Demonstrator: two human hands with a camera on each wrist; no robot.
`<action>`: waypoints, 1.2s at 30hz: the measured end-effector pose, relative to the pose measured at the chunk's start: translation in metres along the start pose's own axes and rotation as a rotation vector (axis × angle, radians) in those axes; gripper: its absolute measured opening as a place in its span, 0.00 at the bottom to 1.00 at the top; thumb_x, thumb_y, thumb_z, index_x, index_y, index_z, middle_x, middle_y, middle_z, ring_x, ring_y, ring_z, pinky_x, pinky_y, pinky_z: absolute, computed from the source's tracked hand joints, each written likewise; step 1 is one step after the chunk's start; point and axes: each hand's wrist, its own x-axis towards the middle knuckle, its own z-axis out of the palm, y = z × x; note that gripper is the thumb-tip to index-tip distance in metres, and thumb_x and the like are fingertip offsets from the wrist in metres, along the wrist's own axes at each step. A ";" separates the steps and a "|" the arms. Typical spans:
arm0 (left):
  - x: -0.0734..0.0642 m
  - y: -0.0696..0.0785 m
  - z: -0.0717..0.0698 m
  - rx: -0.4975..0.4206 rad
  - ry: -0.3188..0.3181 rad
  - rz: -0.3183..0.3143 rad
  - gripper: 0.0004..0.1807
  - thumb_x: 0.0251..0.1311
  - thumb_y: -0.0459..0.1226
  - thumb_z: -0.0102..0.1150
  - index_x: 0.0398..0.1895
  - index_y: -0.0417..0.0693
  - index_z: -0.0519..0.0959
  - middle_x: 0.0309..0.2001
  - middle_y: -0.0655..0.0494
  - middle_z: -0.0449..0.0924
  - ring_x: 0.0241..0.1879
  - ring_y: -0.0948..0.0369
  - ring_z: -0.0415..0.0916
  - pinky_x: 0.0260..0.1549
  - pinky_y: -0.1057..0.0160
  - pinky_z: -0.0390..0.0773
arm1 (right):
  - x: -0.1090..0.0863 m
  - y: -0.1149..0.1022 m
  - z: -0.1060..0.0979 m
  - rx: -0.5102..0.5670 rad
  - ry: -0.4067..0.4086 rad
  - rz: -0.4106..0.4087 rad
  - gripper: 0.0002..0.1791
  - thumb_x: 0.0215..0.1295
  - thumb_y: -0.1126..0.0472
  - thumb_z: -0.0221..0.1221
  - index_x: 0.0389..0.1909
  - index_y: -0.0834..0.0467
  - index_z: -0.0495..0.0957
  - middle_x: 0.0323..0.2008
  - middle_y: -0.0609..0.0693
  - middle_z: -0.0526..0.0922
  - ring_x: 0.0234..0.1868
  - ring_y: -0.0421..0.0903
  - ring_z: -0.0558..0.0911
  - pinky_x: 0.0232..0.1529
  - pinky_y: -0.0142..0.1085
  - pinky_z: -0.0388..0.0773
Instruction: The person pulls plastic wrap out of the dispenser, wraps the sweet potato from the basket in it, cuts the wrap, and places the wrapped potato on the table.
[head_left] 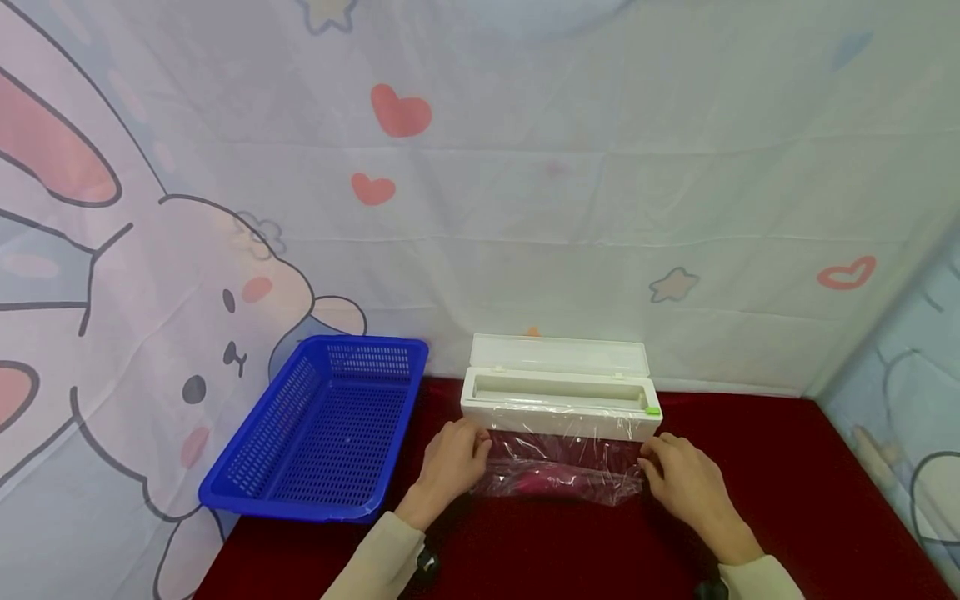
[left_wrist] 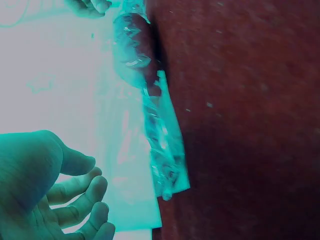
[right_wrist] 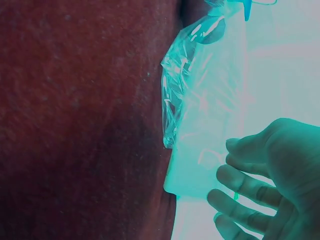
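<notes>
A sheet of clear plastic wrap (head_left: 551,450) runs down from the front of a white wrap dispenser (head_left: 561,420) toward me. Bundled in its near edge is a dark pink, rounded object (head_left: 553,479), its kind obscured by the wrap; the bundle (left_wrist: 134,50) shows dark in the left wrist view. My left hand (head_left: 452,458) pinches the wrap's left edge with thumb and index finger close together. At the right edge, my right hand (head_left: 686,483) pinches the wrap in the same way. The other fingers are loosely curled; the thin film at the fingertips is hard to see.
The dispenser's lid (head_left: 558,354) stands raised, with a roll (head_left: 558,398) inside and a green slider (head_left: 652,411) at its right end. Left of it sits a blue plastic basket (head_left: 375,507). A dark red cloth (head_left: 750,467) covers the table, with a printed curtain (head_left: 525,208) behind.
</notes>
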 end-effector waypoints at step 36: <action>0.033 0.051 0.000 -0.043 -0.011 0.137 0.08 0.67 0.38 0.70 0.44 0.44 0.85 0.41 0.53 0.88 0.37 0.54 0.79 0.28 0.65 0.76 | 0.020 0.026 -0.008 -0.041 0.231 -0.092 0.26 0.60 0.53 0.76 0.50 0.68 0.84 0.49 0.64 0.86 0.48 0.65 0.83 0.42 0.58 0.83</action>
